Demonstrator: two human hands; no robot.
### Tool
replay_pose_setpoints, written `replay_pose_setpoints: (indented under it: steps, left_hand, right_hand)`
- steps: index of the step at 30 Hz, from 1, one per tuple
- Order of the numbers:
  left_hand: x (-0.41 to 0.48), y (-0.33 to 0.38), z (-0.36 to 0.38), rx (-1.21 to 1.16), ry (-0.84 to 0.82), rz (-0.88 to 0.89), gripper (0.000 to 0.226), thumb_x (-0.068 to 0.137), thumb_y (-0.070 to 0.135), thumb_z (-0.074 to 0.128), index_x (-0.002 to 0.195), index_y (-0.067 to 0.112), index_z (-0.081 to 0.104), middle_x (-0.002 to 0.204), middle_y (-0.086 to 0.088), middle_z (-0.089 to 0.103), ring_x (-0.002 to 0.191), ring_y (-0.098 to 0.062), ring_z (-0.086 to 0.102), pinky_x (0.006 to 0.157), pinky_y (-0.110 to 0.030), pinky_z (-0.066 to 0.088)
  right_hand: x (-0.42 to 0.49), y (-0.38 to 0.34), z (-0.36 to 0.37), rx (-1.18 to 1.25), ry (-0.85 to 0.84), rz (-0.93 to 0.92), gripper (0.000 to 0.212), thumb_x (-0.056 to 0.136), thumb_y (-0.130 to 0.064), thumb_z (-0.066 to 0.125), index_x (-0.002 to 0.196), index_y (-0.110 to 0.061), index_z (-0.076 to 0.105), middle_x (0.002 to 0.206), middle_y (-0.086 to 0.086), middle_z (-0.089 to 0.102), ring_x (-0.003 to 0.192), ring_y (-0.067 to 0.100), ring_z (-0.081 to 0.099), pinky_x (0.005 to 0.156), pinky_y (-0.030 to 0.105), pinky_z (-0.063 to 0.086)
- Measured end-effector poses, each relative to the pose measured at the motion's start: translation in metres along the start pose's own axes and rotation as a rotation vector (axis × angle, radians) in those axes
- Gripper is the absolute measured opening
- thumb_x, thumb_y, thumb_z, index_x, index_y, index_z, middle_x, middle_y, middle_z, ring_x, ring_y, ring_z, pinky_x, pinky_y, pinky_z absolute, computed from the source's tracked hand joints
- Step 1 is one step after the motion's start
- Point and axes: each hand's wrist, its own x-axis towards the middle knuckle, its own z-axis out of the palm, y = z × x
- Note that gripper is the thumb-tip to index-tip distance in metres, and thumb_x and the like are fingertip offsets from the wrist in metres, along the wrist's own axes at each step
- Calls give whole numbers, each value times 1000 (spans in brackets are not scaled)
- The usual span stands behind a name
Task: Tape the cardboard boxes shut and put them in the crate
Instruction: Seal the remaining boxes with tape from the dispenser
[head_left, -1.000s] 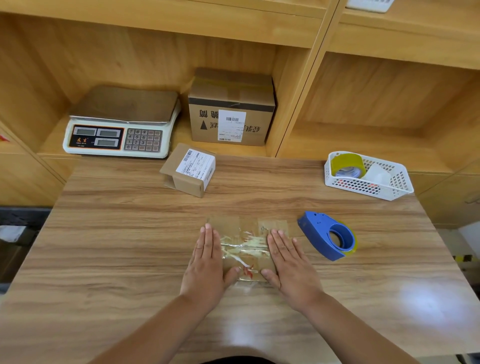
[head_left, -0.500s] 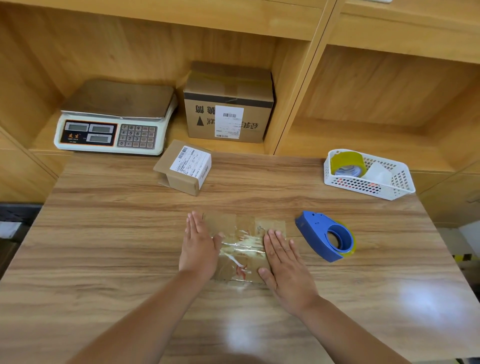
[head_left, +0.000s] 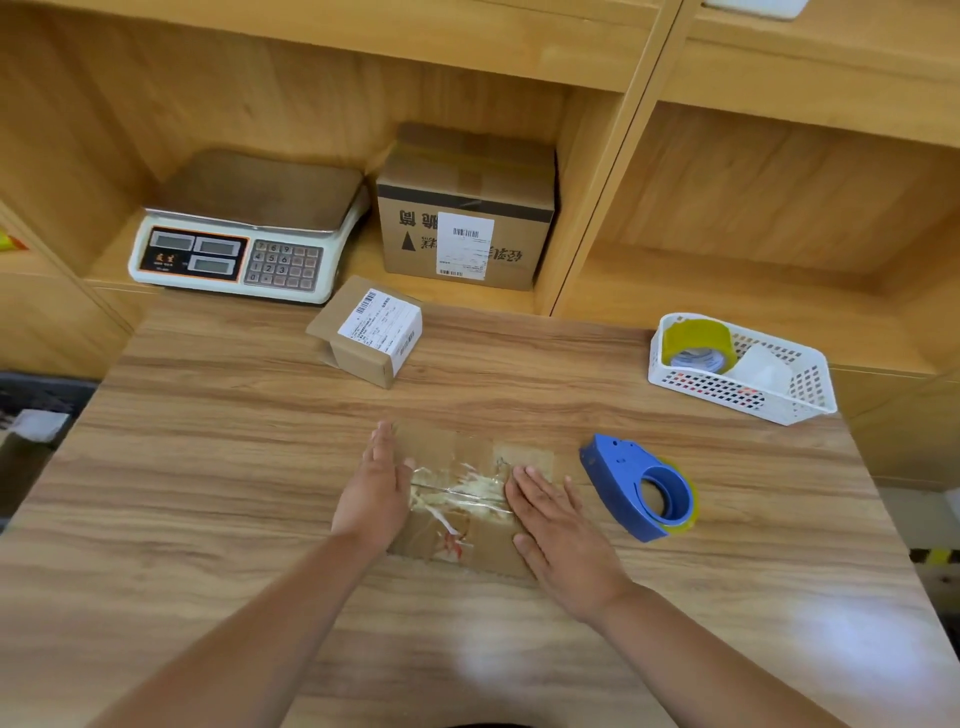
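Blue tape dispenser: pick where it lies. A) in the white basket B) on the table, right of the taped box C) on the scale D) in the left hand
B: the blue tape dispenser lies on the table, right of the taped box.

A parcel-packing station: weighing scale (head_left: 244, 236), labelled boxes (head_left: 465, 208), tape dispenser (head_left: 641, 488).

Slid the left hand (head_left: 376, 491) off the top of the taped box (head_left: 467, 540) toward 9 o'clock, all within the last second. Turned it from flat, palm down, up onto its edge. Now set with the palm against the 9 o'clock side of the box, fingers (head_left: 382, 447) straight toward 12 o'clock, thumb lying over the top edge.
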Motion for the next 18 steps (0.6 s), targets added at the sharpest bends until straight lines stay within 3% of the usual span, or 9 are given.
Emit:
replay_pose_setpoints:
  steps: [4, 8, 11, 14, 18]
  left_hand:
    - [-9, 1, -4, 28, 96, -101, 64, 97, 38, 44, 149, 17, 13, 138, -12, 49, 119, -34, 51, 85, -38, 43]
    - [-26, 5, 1, 12, 207, -198, 61, 90, 42, 57, 137, 12, 34, 125, -10, 58, 111, -32, 55, 82, -40, 46]
    - [-31, 10, 7, 60, 221, -226, 53, 90, 46, 54, 132, 16, 44, 110, -8, 65, 101, -30, 60, 71, -34, 42]
    - [-30, 8, 13, 1, 261, -216, 46, 93, 41, 52, 132, 17, 48, 103, -10, 68, 96, -32, 62, 73, -36, 47]
    - [-28, 4, 18, -57, 324, -233, 40, 98, 31, 44, 135, 16, 49, 104, -16, 68, 97, -36, 61, 76, -37, 45]
  right_hand:
    - [14, 15, -16, 100, 45, 28, 65, 89, -40, 39, 145, -7, 35, 153, 5, 31, 143, 7, 7, 116, 30, 1]
    - [25, 27, -26, 103, -40, -18, 78, 95, -48, 41, 150, -12, 0, 156, -6, -8, 138, 0, -23, 114, 23, -18]
    - [30, 28, -33, 104, -104, -31, 79, 98, -49, 38, 150, -15, -10, 149, -11, -22, 132, -1, -29, 105, 16, -28]
    - [31, 30, -33, 195, -124, 1, 77, 98, -48, 40, 151, -18, -7, 145, -20, -15, 126, -1, -27, 99, 12, -27]
    - [35, 34, -25, 323, -54, 25, 73, 92, -45, 53, 152, -21, 17, 151, -18, 13, 138, 3, -4, 118, 25, -1]
